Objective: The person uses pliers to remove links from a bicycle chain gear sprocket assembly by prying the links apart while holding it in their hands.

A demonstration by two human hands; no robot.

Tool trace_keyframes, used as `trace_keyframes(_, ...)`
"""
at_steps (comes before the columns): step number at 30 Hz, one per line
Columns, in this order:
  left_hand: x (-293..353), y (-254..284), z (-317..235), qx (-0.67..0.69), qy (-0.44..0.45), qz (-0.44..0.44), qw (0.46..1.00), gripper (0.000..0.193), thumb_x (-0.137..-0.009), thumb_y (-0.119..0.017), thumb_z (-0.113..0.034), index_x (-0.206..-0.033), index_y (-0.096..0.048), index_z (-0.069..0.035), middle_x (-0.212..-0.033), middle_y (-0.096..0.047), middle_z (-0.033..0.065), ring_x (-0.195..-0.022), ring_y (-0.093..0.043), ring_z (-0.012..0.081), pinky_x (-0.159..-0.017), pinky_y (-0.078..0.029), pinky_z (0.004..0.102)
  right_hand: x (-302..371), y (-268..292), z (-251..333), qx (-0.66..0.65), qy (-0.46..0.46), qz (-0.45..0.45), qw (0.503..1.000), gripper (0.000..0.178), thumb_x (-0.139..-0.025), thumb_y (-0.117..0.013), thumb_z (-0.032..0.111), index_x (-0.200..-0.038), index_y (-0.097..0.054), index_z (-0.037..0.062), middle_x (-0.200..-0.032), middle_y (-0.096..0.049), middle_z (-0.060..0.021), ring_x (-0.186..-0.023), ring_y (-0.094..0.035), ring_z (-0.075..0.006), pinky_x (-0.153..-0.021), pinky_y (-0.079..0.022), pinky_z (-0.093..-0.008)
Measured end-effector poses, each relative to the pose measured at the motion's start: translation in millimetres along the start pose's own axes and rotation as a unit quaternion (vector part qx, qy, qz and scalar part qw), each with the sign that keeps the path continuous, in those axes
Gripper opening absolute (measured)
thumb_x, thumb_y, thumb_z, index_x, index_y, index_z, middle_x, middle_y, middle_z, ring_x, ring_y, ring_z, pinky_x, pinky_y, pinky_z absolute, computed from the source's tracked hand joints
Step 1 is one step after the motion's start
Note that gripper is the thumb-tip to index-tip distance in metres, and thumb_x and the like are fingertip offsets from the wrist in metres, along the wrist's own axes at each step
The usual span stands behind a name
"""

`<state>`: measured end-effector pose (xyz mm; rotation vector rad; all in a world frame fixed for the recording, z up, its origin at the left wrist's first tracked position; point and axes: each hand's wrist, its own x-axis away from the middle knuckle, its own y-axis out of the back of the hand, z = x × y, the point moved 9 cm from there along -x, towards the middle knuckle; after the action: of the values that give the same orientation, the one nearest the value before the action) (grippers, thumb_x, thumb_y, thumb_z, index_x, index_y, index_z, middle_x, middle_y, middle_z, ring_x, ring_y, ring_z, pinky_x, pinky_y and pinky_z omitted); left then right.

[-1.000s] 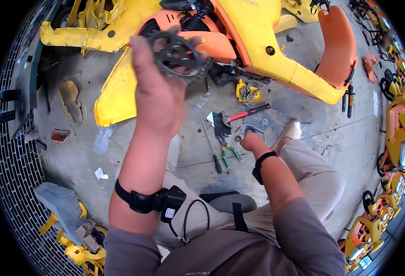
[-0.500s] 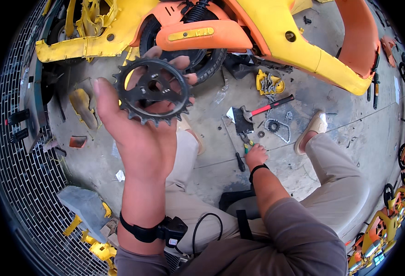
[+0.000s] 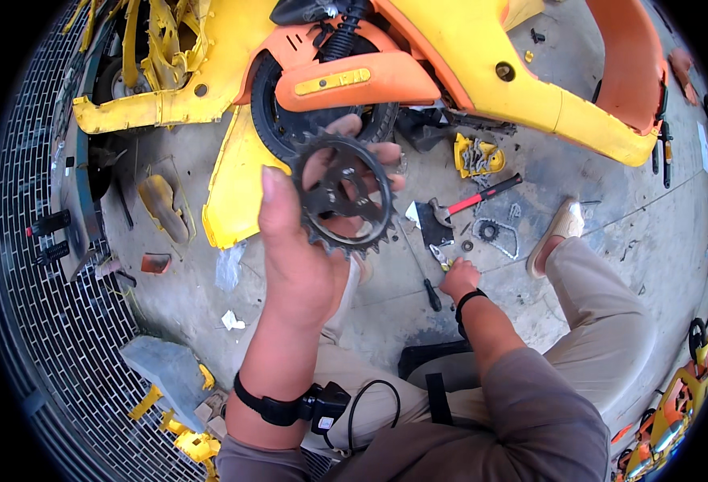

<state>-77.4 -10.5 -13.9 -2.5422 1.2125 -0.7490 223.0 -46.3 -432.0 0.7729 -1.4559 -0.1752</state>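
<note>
A black toothed chainring (image 3: 322,198) is raised in front of me, its face turned up toward me. My left hand (image 3: 296,261) grips it, thumb on the near left side and fingers behind it, partly showing through its openings. Lower down on the right, my right hand (image 3: 460,279) is closed round the yellow-green handles of pliers (image 3: 441,256). The jaws point away from me, close to a dark flat piece (image 3: 433,227) on the floor. Next to that lies a hammer (image 3: 481,195) with a red and black handle.
A screwdriver (image 3: 432,293) and a chain loop around a small sprocket (image 3: 489,231) lie on the concrete. A yellow tray (image 3: 466,165) holds more chain. Beyond stands a yellow and orange bike body (image 3: 362,80) with its wheel. A grey block (image 3: 157,369) sits at the left.
My left hand and the chainring have moved right and nearer to me, and the chainring has turned a little. My right hand stays low on the pliers. The view has shifted slightly.
</note>
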Motion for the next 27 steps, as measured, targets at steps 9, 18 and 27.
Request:
trace_keyframes(9,18.8,-36.2,-8.0,0.036,0.028,0.152,0.987,0.097,-0.096,-0.030,-0.080,-0.153,-0.040,-0.002,-0.132,-0.063,0.0204,-0.117,-0.065,0.0309,-0.092,-0.053,0.0389,51.0,112.0,-4.6,-0.245,0.150,0.246,0.926,0.033,-0.080,-0.063,0.023,-0.101,-0.073,-0.0013,-0.102,-0.073,-0.0182,-0.086,-0.069,-0.0287,-0.075,-0.055,-0.0400)
trace_keyframes(18,32.9,-58.5,-11.5,0.019,-0.002,0.162,0.987,0.094,-0.097,-0.034,-0.077,-0.153,-0.039,-0.002,-0.134,-0.060,0.0207,-0.118,-0.064,0.0307,-0.092,-0.053,0.0390,272.1,392.1,-20.3,-0.269,0.452,-0.198,0.827,0.059,-0.077,-0.058,-0.004,-0.136,-0.054,0.0016,-0.121,-0.059,-0.0223,-0.119,-0.059,-0.0359,-0.102,-0.048,-0.0432)
trace_keyframes(27,21.8,-75.2,1.1,0.025,-0.026,0.175,0.984,0.107,-0.091,-0.038,-0.084,-0.155,-0.033,0.001,-0.137,-0.058,0.0217,-0.120,-0.064,0.0277,-0.099,-0.053,0.0395,299.7,430.4,-19.8,-0.135,0.409,-0.451,0.782,0.070,-0.067,-0.058,-0.013,-0.136,-0.051,-0.0034,-0.128,-0.052,-0.0229,-0.126,-0.048,-0.0466,-0.107,-0.044,-0.0515)
